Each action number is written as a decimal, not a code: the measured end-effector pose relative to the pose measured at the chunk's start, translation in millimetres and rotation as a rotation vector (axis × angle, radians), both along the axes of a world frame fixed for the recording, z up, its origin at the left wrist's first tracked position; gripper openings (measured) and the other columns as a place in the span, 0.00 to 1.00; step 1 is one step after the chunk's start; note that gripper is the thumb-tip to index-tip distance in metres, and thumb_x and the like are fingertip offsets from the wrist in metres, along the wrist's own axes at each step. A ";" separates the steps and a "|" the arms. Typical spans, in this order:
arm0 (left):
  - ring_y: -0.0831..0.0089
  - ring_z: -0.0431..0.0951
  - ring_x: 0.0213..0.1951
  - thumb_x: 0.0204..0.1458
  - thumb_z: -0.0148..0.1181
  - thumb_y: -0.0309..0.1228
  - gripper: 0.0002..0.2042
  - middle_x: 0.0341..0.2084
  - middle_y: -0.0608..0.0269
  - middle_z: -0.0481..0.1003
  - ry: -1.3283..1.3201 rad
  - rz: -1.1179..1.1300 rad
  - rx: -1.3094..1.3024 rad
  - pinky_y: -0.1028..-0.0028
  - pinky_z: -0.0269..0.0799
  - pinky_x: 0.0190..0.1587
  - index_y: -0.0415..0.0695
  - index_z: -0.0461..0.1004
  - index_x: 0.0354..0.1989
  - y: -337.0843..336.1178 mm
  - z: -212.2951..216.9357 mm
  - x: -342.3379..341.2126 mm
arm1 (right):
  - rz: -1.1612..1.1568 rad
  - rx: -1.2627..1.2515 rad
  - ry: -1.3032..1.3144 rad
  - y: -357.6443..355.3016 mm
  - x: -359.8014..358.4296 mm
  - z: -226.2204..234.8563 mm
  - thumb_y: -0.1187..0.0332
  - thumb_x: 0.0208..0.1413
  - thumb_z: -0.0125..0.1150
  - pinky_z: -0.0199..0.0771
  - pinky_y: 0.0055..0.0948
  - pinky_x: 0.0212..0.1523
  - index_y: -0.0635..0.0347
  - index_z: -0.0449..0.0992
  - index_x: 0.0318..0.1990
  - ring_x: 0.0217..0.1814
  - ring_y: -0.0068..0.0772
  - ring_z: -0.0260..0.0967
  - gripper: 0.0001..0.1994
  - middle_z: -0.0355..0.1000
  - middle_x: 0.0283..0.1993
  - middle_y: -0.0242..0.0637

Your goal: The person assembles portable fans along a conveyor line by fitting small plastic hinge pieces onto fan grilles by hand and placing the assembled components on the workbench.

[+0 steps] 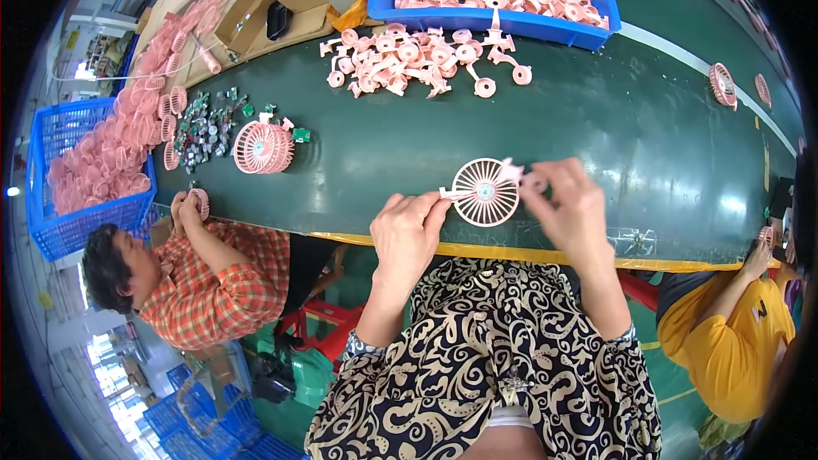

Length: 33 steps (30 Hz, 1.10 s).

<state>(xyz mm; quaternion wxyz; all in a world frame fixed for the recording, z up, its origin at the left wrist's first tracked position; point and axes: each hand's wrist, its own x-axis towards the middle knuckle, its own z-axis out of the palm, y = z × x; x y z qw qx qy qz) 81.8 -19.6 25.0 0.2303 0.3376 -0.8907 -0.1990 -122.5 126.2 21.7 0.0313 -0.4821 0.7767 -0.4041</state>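
Pink plastic fan grille (486, 193) sits centre front, just inside the near edge of the green table (375, 153); left hand (403, 228) pinches the short arm at its left side between thumb and fingers; right hand (571, 204) grips a small pink bracket (511, 171) by fingertips, part blurred, overlapping the grille's upper right rim in view; cannot tell whether the two touch, nor whether the grille rests on the surface or hangs just above it.

Risks, as judged: grille held at one side only, so a push on the far rim could twist it out of the pinch; bracket held by a small end, could slip or turn; thin spokes could bend or snap if the bracket is pressed in crooked; a drop near the yellow edge strip (477, 250) could roll off toward the lap.

Room: near edge tight, body close behind it; broad bare surface beyond the grille, up to the loose pink parts (400, 60) and the blue tray (550, 31); left side narrower, with a grille stack (264, 148) and small green boards (204, 132) well apart from the left hand; right side freer, one loose grille (722, 85) far off.
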 end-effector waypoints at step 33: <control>0.57 0.79 0.27 0.63 0.64 0.40 0.16 0.22 0.56 0.77 -0.045 0.002 0.214 0.58 0.73 0.33 0.39 0.79 0.48 7.1 -12.6 -18.2 | 0.213 0.298 0.324 -34.9 31.9 -9.3 0.68 0.53 0.69 0.81 0.39 0.34 0.58 0.78 0.31 0.39 0.40 0.78 0.06 0.71 0.37 0.39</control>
